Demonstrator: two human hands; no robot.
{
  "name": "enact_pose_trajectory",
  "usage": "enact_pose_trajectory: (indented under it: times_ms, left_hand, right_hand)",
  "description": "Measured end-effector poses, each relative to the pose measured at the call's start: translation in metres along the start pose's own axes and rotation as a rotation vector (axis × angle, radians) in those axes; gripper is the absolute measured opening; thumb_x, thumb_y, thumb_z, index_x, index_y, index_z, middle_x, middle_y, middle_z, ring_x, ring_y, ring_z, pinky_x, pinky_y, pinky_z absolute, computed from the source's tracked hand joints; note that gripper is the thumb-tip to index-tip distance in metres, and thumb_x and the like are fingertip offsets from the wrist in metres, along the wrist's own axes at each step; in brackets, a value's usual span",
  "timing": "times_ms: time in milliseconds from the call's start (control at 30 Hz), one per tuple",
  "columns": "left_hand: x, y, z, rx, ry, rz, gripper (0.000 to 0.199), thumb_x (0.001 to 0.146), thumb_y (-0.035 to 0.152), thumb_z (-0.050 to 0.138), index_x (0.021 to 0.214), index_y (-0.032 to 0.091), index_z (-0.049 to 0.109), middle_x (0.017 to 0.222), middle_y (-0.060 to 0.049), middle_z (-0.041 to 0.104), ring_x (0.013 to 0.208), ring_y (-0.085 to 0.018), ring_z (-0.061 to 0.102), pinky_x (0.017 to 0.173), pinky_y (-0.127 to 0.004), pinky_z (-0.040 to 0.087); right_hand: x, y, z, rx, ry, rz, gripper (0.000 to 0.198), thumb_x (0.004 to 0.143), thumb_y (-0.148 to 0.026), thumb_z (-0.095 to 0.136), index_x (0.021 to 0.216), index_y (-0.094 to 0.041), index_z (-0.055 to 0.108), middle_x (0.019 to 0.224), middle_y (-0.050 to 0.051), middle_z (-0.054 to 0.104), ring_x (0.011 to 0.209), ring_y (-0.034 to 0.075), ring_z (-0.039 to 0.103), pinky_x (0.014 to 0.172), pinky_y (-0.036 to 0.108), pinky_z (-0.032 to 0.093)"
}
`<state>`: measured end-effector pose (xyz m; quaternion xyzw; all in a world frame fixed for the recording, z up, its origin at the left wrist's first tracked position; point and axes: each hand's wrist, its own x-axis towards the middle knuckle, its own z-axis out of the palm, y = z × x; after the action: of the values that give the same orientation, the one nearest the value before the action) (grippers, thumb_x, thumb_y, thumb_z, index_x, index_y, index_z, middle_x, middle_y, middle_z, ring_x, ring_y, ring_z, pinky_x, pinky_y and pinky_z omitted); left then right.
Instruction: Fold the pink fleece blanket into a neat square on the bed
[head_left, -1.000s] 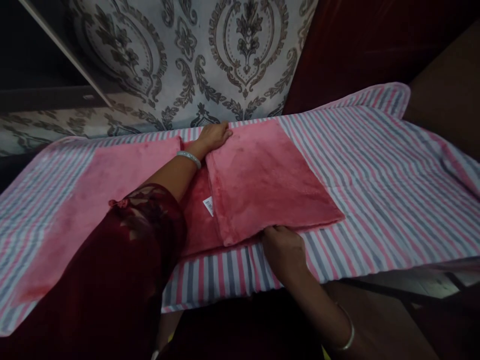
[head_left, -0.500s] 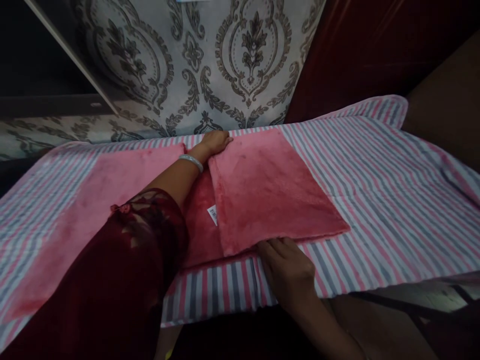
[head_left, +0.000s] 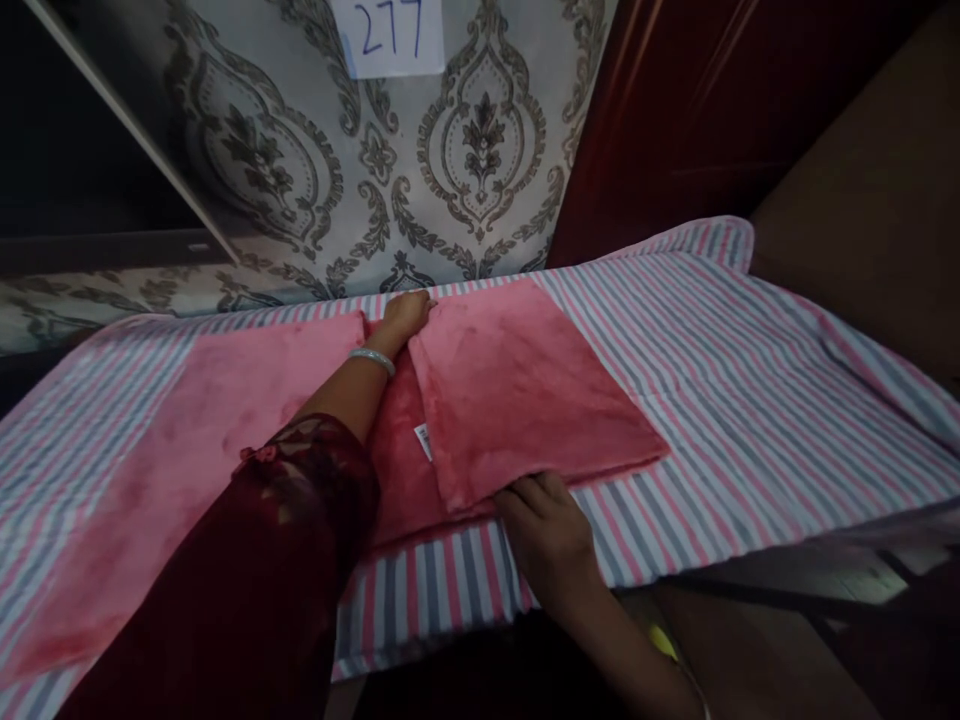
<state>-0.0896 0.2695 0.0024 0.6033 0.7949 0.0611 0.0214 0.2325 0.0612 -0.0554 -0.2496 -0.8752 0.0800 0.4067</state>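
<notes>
A pink plush blanket (head_left: 525,390) lies partly folded, with its right part turned over toward the middle. A white tag (head_left: 424,441) shows at the fold's left edge. My left hand (head_left: 409,314), bracelet at the wrist, is closed on the blanket's far edge near the wall. At the near edge, my right hand (head_left: 546,535) has its fingers curled round the folded layers; the fingertips are hidden under the cloth. The blanket's other part (head_left: 187,430) spreads out to the left, partly behind my left sleeve.
Beneath the blanket, a striped pink, grey and white cloth (head_left: 750,400) covers the long surface. Patterned wallpaper (head_left: 480,150) rises behind it, with a paper marked 277 (head_left: 394,40). A dark screen (head_left: 90,130) stands at left, a dark red panel (head_left: 675,130) at right.
My view has tilted up, so more of the numbered paper shows. Both hands stay at the same blanket edges, and the fold looks nearly the same.
</notes>
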Motion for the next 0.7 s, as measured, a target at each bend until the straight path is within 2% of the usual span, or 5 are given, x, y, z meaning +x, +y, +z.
enact_pose_trajectory:
  times_ms: [167, 300, 367, 533, 700]
  left_hand:
    - [-0.002, -0.001, -0.011, 0.046, -0.051, -0.002, 0.044, 0.102, 0.038, 0.038, 0.123, 0.012, 0.068, 0.124, -0.015, 0.069, 0.119, -0.028, 0.062, 0.103, -0.037, 0.046]
    - [-0.021, 0.018, -0.027, 0.084, 0.116, 0.097, 0.044, 0.098, 0.034, 0.046, 0.131, 0.010, 0.062, 0.133, -0.021, 0.064, 0.126, -0.033, 0.057, 0.111, -0.046, 0.040]
    - [-0.037, 0.040, -0.030, 0.086, 0.166, 0.243, 0.041, 0.098, 0.030, 0.047, 0.132, 0.012, 0.062, 0.137, -0.020, 0.062, 0.131, -0.032, 0.053, 0.116, -0.047, 0.037]
    - [-0.082, 0.106, -0.018, 0.052, 0.058, 0.716, 0.048, 0.097, 0.030, 0.050, 0.143, 0.018, 0.055, 0.153, -0.011, 0.052, 0.143, -0.025, 0.045, 0.122, -0.038, 0.031]
    - [-0.108, 0.129, 0.006, 0.034, -0.033, 0.754, 0.057, 0.104, 0.042, 0.037, 0.157, 0.022, 0.040, 0.166, -0.012, 0.035, 0.154, -0.028, 0.030, 0.125, -0.048, 0.025]
  right_hand:
    - [0.001, -0.001, -0.002, -0.077, -0.026, 0.049, 0.021, 0.099, -0.010, 0.055, 0.098, -0.021, 0.073, 0.088, 0.004, 0.071, 0.083, 0.021, 0.054, 0.074, 0.036, 0.041]
    - [0.001, -0.002, 0.000, -0.184, -0.046, 0.101, 0.010, 0.094, -0.015, 0.067, 0.092, -0.022, 0.072, 0.089, 0.002, 0.073, 0.093, 0.022, 0.055, 0.078, 0.036, 0.037]
    - [0.003, -0.003, 0.000, -0.207, -0.063, 0.093, 0.010, 0.095, -0.016, 0.067, 0.096, -0.023, 0.073, 0.094, 0.003, 0.074, 0.102, 0.023, 0.055, 0.083, 0.036, 0.037]
    - [0.012, -0.004, -0.016, -0.265, -0.117, 0.124, 0.015, 0.100, -0.023, 0.059, 0.107, -0.022, 0.072, 0.111, 0.005, 0.073, 0.114, 0.022, 0.056, 0.099, 0.039, 0.038]
    - [0.002, 0.026, -0.047, -0.420, -0.114, 0.262, 0.022, 0.101, -0.019, 0.055, 0.116, -0.019, 0.070, 0.121, 0.008, 0.072, 0.119, 0.027, 0.056, 0.103, 0.045, 0.037]
